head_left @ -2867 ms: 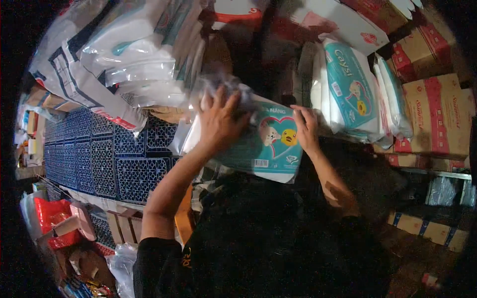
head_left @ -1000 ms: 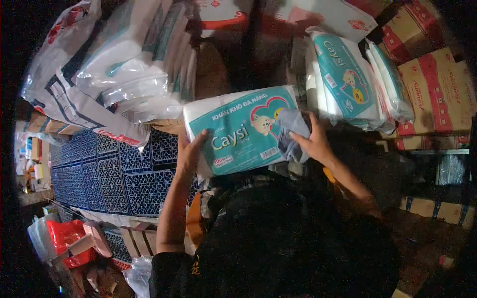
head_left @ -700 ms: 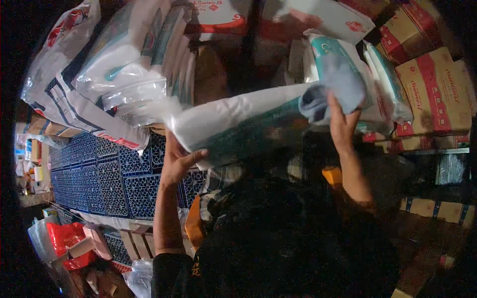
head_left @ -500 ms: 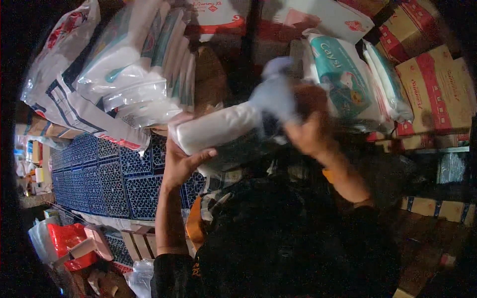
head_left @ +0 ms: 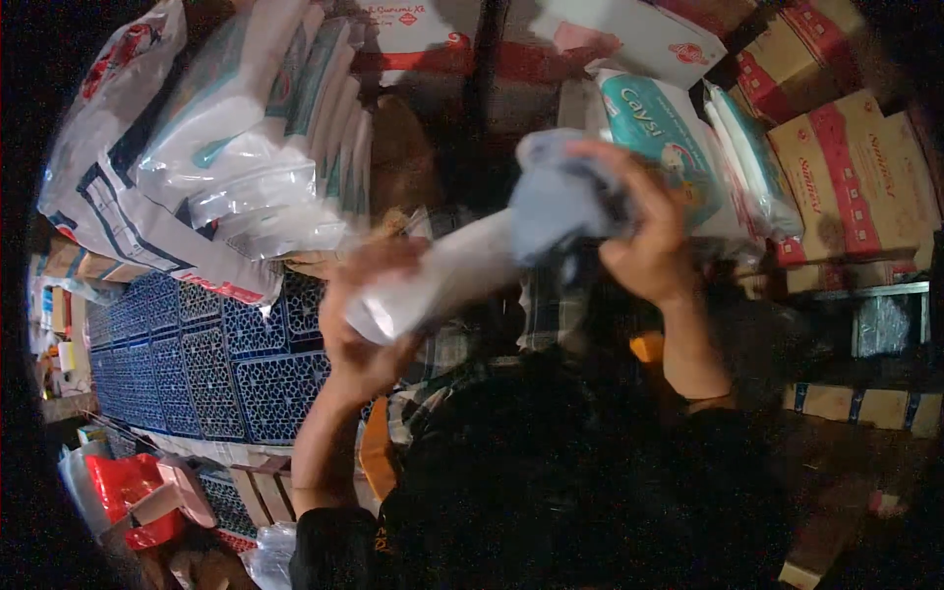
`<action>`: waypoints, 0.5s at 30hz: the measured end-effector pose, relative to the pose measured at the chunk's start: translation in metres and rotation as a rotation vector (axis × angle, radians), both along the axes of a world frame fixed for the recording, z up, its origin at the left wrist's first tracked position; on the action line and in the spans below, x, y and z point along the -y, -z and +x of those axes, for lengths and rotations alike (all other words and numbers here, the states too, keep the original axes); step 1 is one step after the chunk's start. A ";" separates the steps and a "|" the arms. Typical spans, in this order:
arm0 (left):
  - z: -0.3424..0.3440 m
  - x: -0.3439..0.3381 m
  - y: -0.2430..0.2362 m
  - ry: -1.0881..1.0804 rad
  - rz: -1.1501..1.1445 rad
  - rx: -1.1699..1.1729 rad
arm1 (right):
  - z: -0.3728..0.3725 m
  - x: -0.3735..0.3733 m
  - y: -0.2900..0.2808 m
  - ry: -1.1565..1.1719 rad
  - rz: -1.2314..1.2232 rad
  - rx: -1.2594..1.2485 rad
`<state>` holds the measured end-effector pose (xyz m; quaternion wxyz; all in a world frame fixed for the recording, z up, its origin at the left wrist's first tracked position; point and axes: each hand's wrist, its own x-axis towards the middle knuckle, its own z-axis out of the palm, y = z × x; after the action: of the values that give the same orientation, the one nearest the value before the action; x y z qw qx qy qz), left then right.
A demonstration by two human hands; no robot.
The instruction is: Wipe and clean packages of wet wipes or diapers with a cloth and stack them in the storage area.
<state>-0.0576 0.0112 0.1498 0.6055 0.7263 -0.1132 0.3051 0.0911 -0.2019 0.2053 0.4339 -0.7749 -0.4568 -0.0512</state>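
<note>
Held aslant in front of my chest is a white, plastic-wrapped packet, blurred by motion. My left hand is closed round its lower left end. At its upper right end a grey-blue cloth lies against it and hides that end. My right hand grips the cloth, fingers curled over its top and thumb below. What the packet contains cannot be made out.
Clear-bagged white and green packs stand stacked at the left. Another green-and-white pack leans at the right, beside brown and red cartons. Dark blue plastic crates lie at the lower left, near a red bag.
The packet has tilted more steeply, its left end dropping. My right hand has turned and risen with the cloth, which covers the packet's upper right end. My left hand still holds the other end.
</note>
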 end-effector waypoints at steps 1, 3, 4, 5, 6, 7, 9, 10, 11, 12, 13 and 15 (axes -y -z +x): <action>0.004 0.000 0.000 0.036 0.141 0.116 | 0.003 0.006 -0.001 0.067 0.041 -0.089; 0.004 0.001 0.016 -0.010 0.517 0.085 | 0.011 0.019 -0.004 0.168 0.027 0.015; 0.006 0.003 0.018 0.053 0.599 0.149 | 0.013 0.023 -0.002 0.167 0.025 0.014; 0.006 0.004 0.025 0.123 0.621 0.125 | 0.014 0.026 0.005 0.208 -0.034 -0.030; 0.005 0.003 0.032 0.166 0.774 -0.001 | 0.018 0.032 0.018 0.259 -0.092 -0.074; 0.005 0.003 0.040 0.214 0.929 -0.122 | 0.034 0.047 0.059 0.252 -0.098 -0.166; -0.010 0.002 0.056 0.304 0.940 -0.329 | 0.024 0.043 0.088 0.298 -0.439 0.171; -0.015 0.001 0.056 0.400 0.838 -0.445 | 0.016 0.040 0.103 0.298 -0.633 0.079; -0.014 -0.001 0.052 0.428 0.777 -0.437 | 0.005 0.037 0.109 0.285 -0.678 0.151; -0.016 -0.007 0.058 0.352 0.641 -0.537 | -0.006 0.033 0.117 0.265 -0.720 0.226; -0.015 -0.013 0.064 0.282 0.502 -0.631 | -0.017 0.026 0.125 0.258 -0.659 0.200; -0.002 -0.011 0.073 -0.277 0.411 -0.576 | -0.038 0.006 0.118 0.085 -0.785 0.133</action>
<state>-0.0597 0.0219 0.0765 0.4072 0.8971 0.1020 0.1380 0.0533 -0.2082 0.0876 0.0717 -0.8951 -0.4360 0.0594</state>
